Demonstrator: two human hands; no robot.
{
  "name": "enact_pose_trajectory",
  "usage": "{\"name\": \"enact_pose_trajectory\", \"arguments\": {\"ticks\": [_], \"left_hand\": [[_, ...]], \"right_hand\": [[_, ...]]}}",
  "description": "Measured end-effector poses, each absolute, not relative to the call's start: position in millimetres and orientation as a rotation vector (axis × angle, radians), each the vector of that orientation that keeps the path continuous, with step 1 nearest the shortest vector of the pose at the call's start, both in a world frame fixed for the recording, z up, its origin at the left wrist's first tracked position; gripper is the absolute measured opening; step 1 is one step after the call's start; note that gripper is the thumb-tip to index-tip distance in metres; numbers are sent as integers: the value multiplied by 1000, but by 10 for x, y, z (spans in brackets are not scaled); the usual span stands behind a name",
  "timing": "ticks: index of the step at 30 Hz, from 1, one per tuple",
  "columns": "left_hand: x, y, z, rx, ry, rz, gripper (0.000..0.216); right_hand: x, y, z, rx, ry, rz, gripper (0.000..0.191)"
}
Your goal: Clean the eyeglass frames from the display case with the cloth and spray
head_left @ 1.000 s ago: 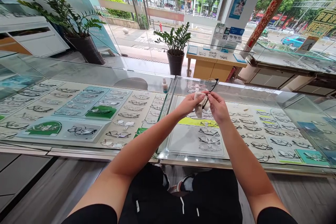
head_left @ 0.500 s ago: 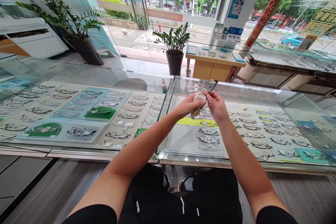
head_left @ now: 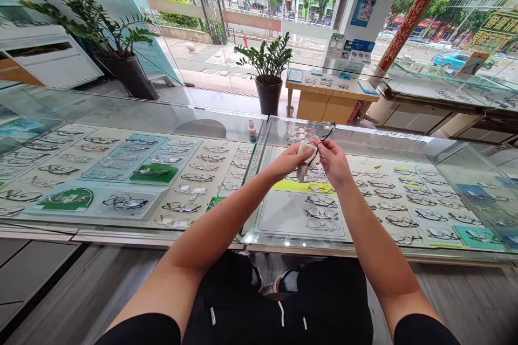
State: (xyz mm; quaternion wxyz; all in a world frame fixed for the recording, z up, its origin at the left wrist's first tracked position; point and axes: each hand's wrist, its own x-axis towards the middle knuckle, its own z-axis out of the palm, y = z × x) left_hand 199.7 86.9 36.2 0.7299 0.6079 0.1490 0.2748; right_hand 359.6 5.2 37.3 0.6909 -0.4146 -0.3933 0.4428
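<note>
My left hand is closed round a pale cloth, pinching it against a pair of dark-framed eyeglasses. The fingers of my right hand are pinched on the same eyeglasses near the middle of the frame. One rim of the glasses sticks out above my right fingers; the other part is mostly covered by cloth and fingers. Both hands are above the right glass display case. A small spray bottle with a white top stands on the glass left of my hands.
Rows of eyeglasses lie under glass in the left display case and the right one. Beyond the counter stand a potted plant, another leaning potted plant and a wooden table with more glasses.
The cloth has shifted in my left fingers and hangs in a different fold, showing more of the dark frame. My right hand stays in nearly the same place.
</note>
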Motion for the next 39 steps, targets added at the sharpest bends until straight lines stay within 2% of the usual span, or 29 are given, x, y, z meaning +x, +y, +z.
{"name": "enact_pose_trajectory", "arguments": {"ticks": [12,26,31,39], "left_hand": [[2000,893,339,1351,334,640,80],[1935,876,399,1421,314,608,75],[1949,866,397,1423,361,647,73],[1992,911,350,1379,374,660,84]], "right_hand": [[3568,33,408,-924,-886,978,39],[3577,17,429,-879,-862,1023,31],[3568,17,423,-914,-872,1023,34],[3569,15,424,-923,-878,1013,34]]}}
